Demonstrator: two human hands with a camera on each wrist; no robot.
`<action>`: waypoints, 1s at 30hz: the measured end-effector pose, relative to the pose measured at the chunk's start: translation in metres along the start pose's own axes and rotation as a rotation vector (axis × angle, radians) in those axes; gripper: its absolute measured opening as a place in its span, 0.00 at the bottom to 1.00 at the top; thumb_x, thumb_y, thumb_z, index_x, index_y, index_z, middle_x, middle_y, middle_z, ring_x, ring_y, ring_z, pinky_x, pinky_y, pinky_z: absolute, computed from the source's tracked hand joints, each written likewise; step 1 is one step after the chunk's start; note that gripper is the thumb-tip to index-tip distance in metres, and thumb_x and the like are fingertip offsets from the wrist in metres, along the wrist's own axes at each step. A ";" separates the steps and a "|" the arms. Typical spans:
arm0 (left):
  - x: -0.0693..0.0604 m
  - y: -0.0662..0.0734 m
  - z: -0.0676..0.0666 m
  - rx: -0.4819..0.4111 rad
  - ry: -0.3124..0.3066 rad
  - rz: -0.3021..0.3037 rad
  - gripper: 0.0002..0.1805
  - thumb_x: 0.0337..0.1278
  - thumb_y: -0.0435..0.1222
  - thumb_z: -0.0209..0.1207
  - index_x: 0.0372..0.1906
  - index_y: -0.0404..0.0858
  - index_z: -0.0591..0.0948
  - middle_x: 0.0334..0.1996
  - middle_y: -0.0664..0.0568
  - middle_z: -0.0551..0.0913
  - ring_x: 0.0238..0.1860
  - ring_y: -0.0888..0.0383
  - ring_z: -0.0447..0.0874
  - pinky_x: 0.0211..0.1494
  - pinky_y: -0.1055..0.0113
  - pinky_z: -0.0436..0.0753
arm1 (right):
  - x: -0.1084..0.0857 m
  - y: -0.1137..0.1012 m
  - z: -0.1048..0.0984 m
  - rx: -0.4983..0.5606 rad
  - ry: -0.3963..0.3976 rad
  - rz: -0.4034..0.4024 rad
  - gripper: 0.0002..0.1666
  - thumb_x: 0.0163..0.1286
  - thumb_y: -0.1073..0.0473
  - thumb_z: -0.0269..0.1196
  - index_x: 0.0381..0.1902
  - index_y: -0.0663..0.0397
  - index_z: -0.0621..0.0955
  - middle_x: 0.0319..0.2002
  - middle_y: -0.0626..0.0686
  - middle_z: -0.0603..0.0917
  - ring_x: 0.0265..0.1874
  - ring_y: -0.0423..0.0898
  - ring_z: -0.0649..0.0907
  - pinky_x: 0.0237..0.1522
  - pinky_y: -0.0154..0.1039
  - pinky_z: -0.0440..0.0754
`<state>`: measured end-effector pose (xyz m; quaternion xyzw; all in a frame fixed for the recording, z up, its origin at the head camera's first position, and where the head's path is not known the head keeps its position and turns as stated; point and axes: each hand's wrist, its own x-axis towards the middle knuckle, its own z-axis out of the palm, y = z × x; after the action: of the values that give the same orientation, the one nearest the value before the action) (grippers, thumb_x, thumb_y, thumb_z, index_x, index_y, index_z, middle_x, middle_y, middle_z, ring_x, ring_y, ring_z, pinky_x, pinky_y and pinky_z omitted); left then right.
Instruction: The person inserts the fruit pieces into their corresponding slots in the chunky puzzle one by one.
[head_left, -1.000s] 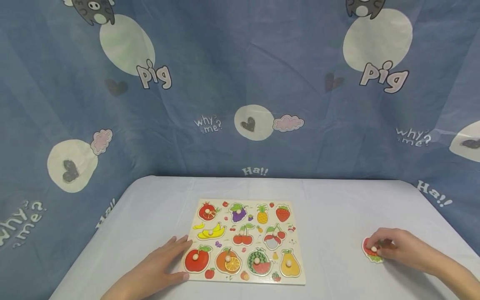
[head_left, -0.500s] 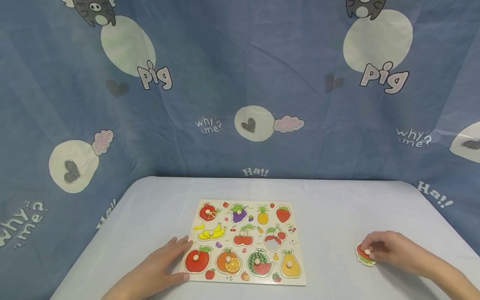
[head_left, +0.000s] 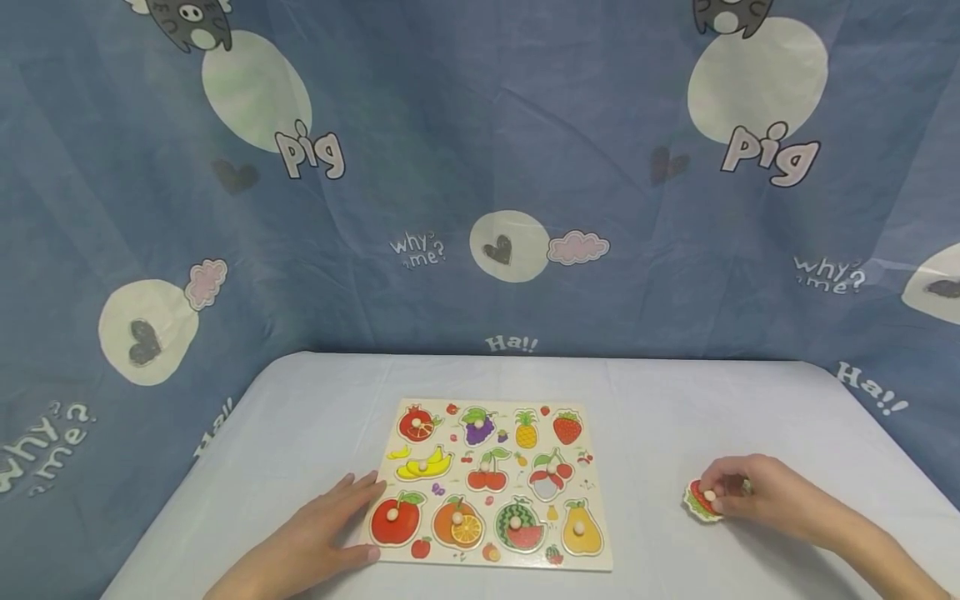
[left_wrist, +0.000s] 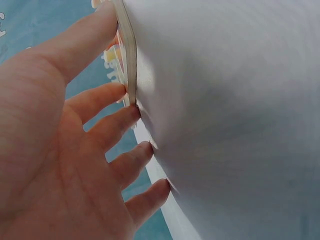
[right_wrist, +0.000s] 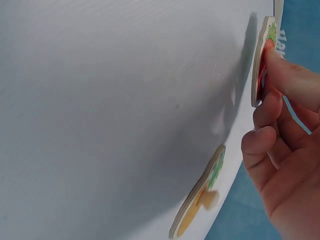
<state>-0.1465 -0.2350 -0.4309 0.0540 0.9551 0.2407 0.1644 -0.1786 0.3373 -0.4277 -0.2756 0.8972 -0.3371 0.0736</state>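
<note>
A wooden fruit puzzle board (head_left: 487,557) lies on the table. Most of its fruit shapes carry a knob; its pineapple (head_left: 527,429) and strawberry (head_left: 567,427) pictures show none. My left hand (head_left: 311,533) rests at the board's left edge, fingers extended; in the left wrist view the thumb and a fingertip touch the board's edge (left_wrist: 131,60). To the right of the board, my right hand (head_left: 772,500) pinches a strawberry puzzle piece (head_left: 701,500) by its knob, tilted and held over the cloth. In the right wrist view the strawberry piece (right_wrist: 259,70) stands edge-on between thumb and fingers.
Below the right hand in the right wrist view, a yellow puzzle piece with green leaves, likely a pineapple (right_wrist: 192,207), lies on the table, knob up. White cloth (head_left: 645,400) covers the table. A blue printed curtain (head_left: 412,300) hangs behind it.
My right hand has moved left toward the board with the strawberry piece, which has turned in the fingers. The left hand and the board have stayed in place.
</note>
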 end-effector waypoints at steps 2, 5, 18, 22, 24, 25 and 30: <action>0.000 0.000 0.000 0.003 0.003 0.005 0.48 0.38 0.58 0.73 0.70 0.50 0.71 0.72 0.54 0.66 0.74 0.44 0.55 0.66 0.34 0.62 | 0.002 -0.002 0.001 -0.003 0.010 0.001 0.09 0.61 0.65 0.70 0.35 0.44 0.82 0.29 0.37 0.79 0.29 0.33 0.75 0.27 0.32 0.74; -0.001 0.000 -0.001 0.012 0.007 0.014 0.48 0.38 0.58 0.73 0.70 0.50 0.71 0.72 0.54 0.66 0.74 0.44 0.55 0.66 0.34 0.63 | 0.007 -0.006 0.003 0.008 0.010 0.006 0.08 0.61 0.63 0.70 0.35 0.44 0.82 0.29 0.37 0.79 0.29 0.33 0.76 0.27 0.32 0.74; -0.002 0.000 0.000 0.016 0.014 0.008 0.48 0.38 0.59 0.73 0.70 0.51 0.71 0.72 0.55 0.66 0.74 0.44 0.55 0.65 0.33 0.63 | 0.024 -0.015 0.013 -0.010 0.053 -0.029 0.10 0.59 0.63 0.72 0.33 0.41 0.82 0.27 0.36 0.79 0.28 0.33 0.77 0.28 0.31 0.75; -0.002 0.000 0.000 0.007 0.014 0.017 0.48 0.39 0.58 0.73 0.70 0.50 0.71 0.72 0.53 0.66 0.74 0.44 0.55 0.65 0.33 0.63 | 0.030 -0.018 0.015 -0.001 0.046 0.012 0.09 0.59 0.62 0.71 0.32 0.41 0.82 0.27 0.36 0.79 0.28 0.33 0.76 0.29 0.31 0.75; -0.002 0.000 0.000 0.001 0.013 0.025 0.47 0.39 0.57 0.73 0.70 0.49 0.72 0.72 0.53 0.66 0.74 0.44 0.55 0.66 0.33 0.62 | 0.032 -0.020 0.016 -0.007 0.052 0.017 0.10 0.59 0.62 0.72 0.32 0.41 0.82 0.26 0.36 0.79 0.28 0.33 0.76 0.28 0.31 0.75; -0.002 0.000 0.000 0.002 0.014 0.026 0.47 0.39 0.57 0.73 0.70 0.49 0.72 0.72 0.53 0.66 0.74 0.44 0.55 0.66 0.33 0.62 | 0.034 -0.021 0.017 -0.009 0.056 0.016 0.10 0.59 0.62 0.72 0.32 0.41 0.82 0.26 0.36 0.79 0.28 0.33 0.76 0.28 0.31 0.75; -0.001 0.000 0.000 0.014 0.015 0.020 0.48 0.39 0.58 0.73 0.70 0.50 0.71 0.72 0.54 0.66 0.74 0.44 0.56 0.65 0.33 0.63 | 0.041 -0.026 0.019 -0.003 0.067 0.023 0.09 0.59 0.61 0.72 0.32 0.40 0.82 0.26 0.36 0.78 0.28 0.33 0.76 0.27 0.31 0.74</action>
<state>-0.1451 -0.2353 -0.4311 0.0631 0.9574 0.2359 0.1542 -0.1951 0.2887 -0.4235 -0.2537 0.9028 -0.3441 0.0471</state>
